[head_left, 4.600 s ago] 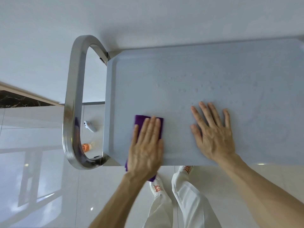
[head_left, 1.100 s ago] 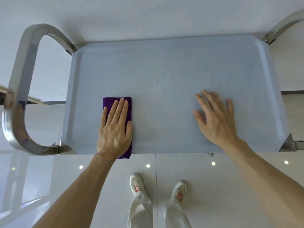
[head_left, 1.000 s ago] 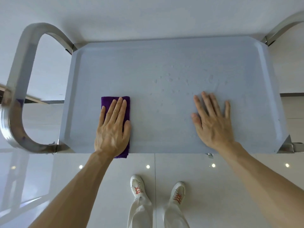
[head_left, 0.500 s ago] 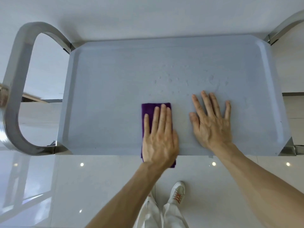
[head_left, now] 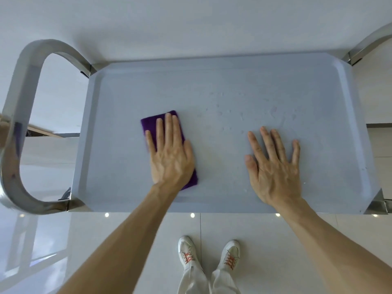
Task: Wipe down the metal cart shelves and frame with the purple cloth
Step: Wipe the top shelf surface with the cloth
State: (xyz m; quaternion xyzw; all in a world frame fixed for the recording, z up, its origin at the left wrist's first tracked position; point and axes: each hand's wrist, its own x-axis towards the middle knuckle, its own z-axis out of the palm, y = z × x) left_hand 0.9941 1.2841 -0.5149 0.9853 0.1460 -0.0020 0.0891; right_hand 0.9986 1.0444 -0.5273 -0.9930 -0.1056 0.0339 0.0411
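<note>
The metal cart's top shelf (head_left: 212, 81) is a flat grey tray seen from above. A folded purple cloth (head_left: 151, 123) lies on it left of centre, tilted slightly. My left hand (head_left: 170, 153) presses flat on the cloth with fingers extended, covering most of it. My right hand (head_left: 273, 166) rests palm down on the bare shelf to the right, fingers spread, holding nothing. Water droplets (head_left: 229, 112) dot the shelf beyond my hands. The cart's polished handle loop (head_left: 20, 115) curves out at the left end.
Another frame bar (head_left: 369, 42) shows at the far right corner. A white wall lies beyond the cart. Glossy white floor tiles (head_left: 63, 240) surround it, and my white shoes (head_left: 209, 254) stand just below the near edge.
My left hand has slid the cloth back to the left and further onto the shelf, away from the near edge. My right hand stays flat in about the same spot.
</note>
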